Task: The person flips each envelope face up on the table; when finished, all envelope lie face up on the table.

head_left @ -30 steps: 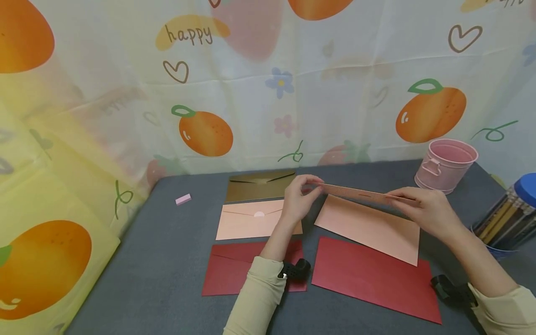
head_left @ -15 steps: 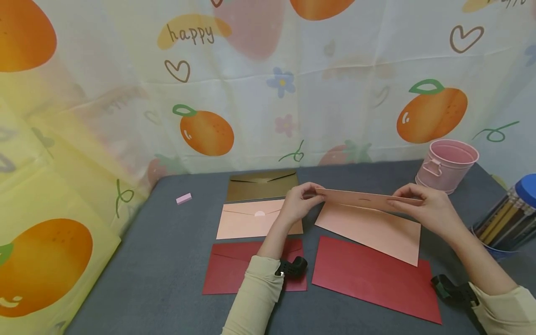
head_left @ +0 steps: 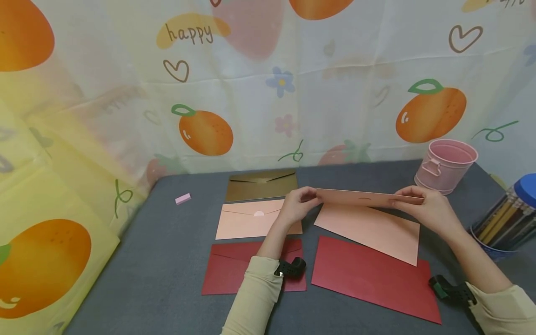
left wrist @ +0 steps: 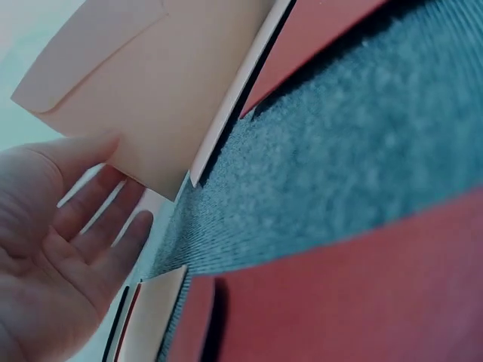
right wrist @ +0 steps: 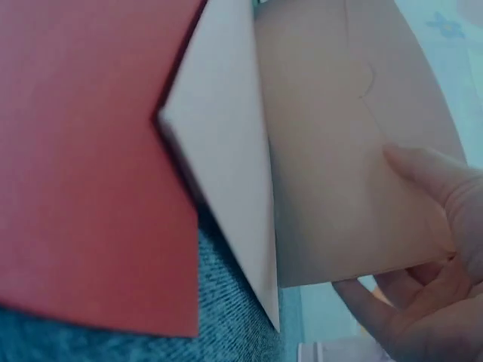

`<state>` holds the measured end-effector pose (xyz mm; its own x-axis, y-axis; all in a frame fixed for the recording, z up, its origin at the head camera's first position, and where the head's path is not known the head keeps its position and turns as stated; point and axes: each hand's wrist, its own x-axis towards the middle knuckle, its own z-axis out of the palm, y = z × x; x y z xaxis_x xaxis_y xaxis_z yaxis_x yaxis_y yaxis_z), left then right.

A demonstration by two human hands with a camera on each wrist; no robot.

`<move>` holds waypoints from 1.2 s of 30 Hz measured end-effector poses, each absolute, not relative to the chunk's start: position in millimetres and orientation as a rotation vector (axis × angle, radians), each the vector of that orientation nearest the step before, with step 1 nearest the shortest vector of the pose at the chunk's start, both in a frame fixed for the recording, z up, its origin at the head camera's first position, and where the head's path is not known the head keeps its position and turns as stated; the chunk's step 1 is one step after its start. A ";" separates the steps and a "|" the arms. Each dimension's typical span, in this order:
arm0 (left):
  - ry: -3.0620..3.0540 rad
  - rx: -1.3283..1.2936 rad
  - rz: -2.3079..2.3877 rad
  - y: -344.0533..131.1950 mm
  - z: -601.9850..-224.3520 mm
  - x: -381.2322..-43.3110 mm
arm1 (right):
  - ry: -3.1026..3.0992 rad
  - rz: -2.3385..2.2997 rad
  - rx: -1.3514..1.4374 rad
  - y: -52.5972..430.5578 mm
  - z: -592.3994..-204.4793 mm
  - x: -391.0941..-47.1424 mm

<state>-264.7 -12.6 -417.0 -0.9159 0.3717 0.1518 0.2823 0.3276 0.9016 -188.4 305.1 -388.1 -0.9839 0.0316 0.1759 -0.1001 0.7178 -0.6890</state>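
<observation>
Red paper comes first: the left red envelope (head_left: 226,270), with the sealed peach envelope (head_left: 240,225) behind it, lies partly under the left sleeve (head_left: 255,293), which might nudge both if lowered. The left hand (head_left: 297,204) pinches one end of the tilted peach envelope (head_left: 356,197), raised by the far edge of the flat peach envelope (head_left: 370,232); uneven pressure could crease it, or its lower edge could push the flat one farther over the right red envelope (head_left: 370,281). The right hand (head_left: 433,210) pinches the other end; swinging outward, it might knock the pink bucket (head_left: 444,173).
</observation>
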 end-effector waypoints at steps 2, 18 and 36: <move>2.503 0.611 1.642 -13.3 -418.8 -265.1 | -2.752 1.133 0.047 305.1 -388.7 -189.0; 2.588 0.540 1.632 -15.0 -423.1 -265.7 | -2.759 1.215 0.049 317.8 -405.4 -195.2; 2.540 0.418 1.734 -14.0 -421.4 -264.8 | -2.864 1.126 -0.008 311.9 -403.1 -191.3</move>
<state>-264.8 -14.0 -421.4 -0.9631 0.2414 0.1194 0.1990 0.3394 0.9194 -191.3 311.9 -403.1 -0.9979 0.0281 0.0577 -0.0187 0.7324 -0.6806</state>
